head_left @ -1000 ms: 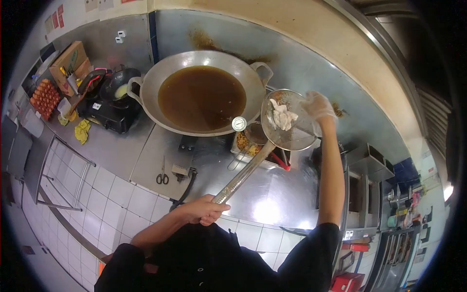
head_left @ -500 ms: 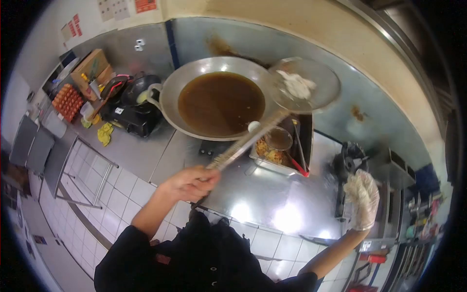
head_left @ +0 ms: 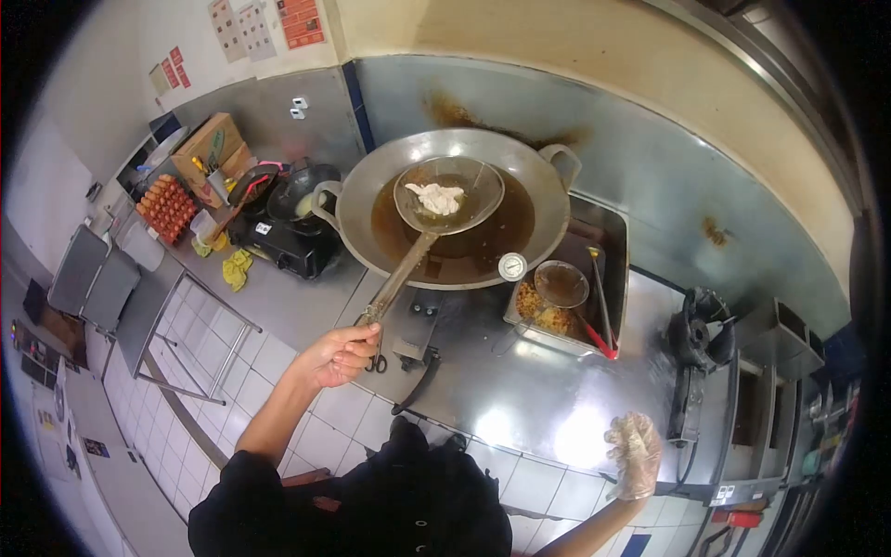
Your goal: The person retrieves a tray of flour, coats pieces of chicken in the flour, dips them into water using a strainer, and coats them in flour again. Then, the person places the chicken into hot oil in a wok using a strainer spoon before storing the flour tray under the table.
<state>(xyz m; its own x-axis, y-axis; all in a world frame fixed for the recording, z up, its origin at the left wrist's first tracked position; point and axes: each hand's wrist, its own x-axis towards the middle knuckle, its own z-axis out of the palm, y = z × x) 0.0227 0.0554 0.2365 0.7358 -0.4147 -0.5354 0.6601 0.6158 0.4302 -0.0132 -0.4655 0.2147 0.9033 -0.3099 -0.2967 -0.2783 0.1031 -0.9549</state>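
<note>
My left hand (head_left: 340, 356) is closed around the long handle of a wire strainer (head_left: 405, 271). Its round basket is over the brown oil (head_left: 504, 228) in a large wok (head_left: 357, 213); I cannot tell whether it touches the oil. A pale, coated piece of food (head_left: 435, 199) lies in the mesh. My right hand (head_left: 635, 457), in a clear glove with whitish residue on it, is off to the right above the counter edge. Its fingers are loosely bent and apart, with nothing visible in them. A dial thermometer (head_left: 511, 267) sits at the wok's near rim.
Right of the wok, a metal tray (head_left: 620, 278) holds golden crumbs (head_left: 548, 313), a small strainer (head_left: 561, 284) and red-tipped tongs (head_left: 603, 320). A black burner (head_left: 701, 327) stands farther right. At left are a portable stove (head_left: 292, 243) with pans, a yellow cloth (head_left: 237, 268) and egg trays (head_left: 167, 209).
The strainer with the pale food has swung left, from beyond the wok's right rim to over the oil. My gloved right hand has moved down and left. The view has shifted.
</note>
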